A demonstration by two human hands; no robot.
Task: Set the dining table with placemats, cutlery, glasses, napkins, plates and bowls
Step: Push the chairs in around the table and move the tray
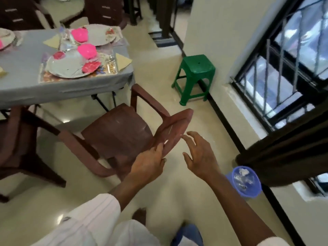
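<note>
Left hand seems to pinch the chair by its top rim; right hand hovers spread and empty beside it. The chair is probably light, stiff plastic, best gripped there. The laid table stands just beyond.

Glossy cream floor reflected light. A brown plastic armchair stood near a green stool beside the cream wall and barred window.
</note>
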